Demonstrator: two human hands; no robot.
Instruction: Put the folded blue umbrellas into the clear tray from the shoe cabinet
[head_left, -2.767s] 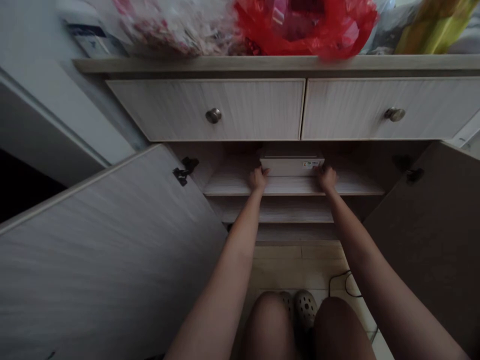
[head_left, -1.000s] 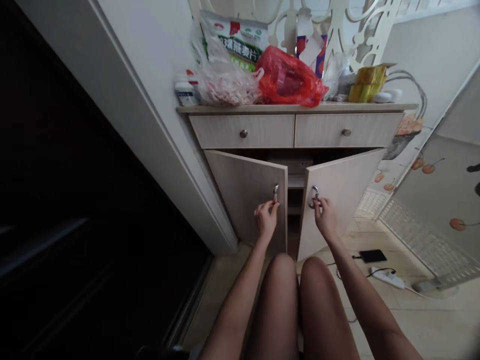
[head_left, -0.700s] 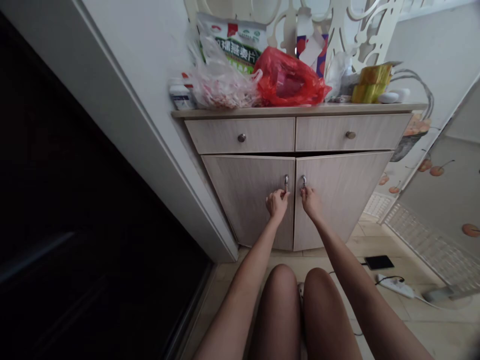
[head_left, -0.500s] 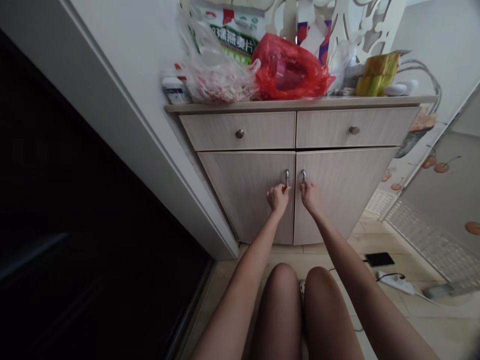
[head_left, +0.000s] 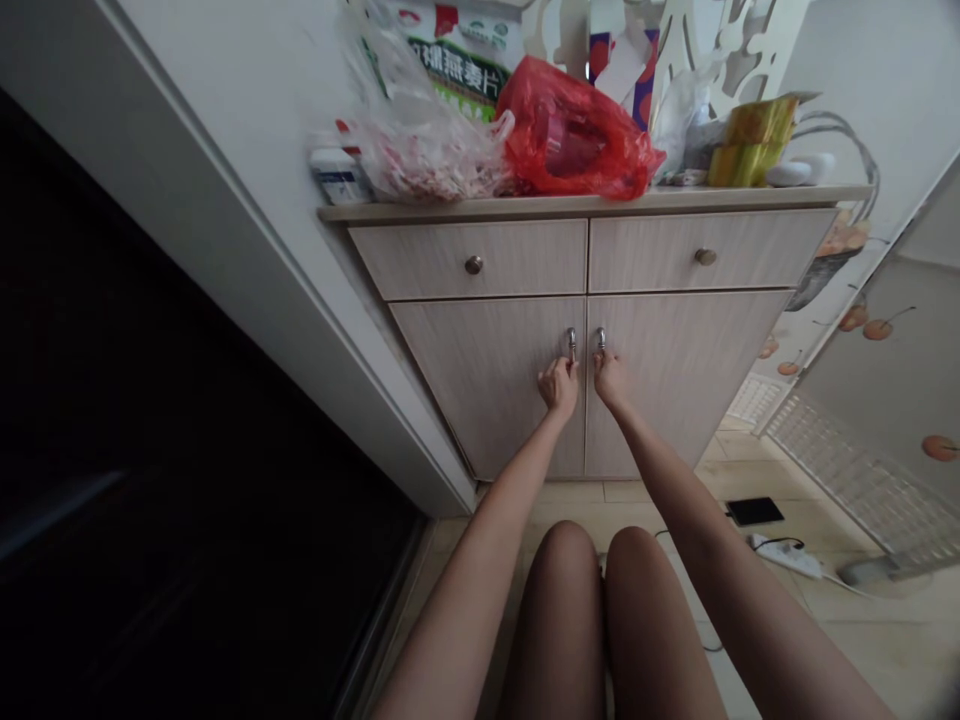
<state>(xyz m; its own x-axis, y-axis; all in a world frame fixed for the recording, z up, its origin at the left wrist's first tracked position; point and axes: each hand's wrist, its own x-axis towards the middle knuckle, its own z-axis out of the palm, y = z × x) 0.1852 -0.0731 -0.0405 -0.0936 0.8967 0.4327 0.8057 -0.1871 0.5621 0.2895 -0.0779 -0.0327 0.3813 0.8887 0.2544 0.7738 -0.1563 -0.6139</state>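
I squat in front of a low pale-wood cabinet whose two lower doors are shut. My left hand is closed around the metal handle of the left door. My right hand is closed around the metal handle of the right door. The two handles sit side by side at the middle seam. Above the doors are two closed drawers, each with a round knob.
On the cabinet top lie a red plastic bag, a clear bag, a green-printed packet, a small bottle and yellow-green rolls. A dark doorway lies left. On the tiled floor at right are a phone and a power strip.
Earlier both hands held a box on a shelf inside the open cabinet. Then they took the door handles and swung both doors shut; the hands still grip the handles.
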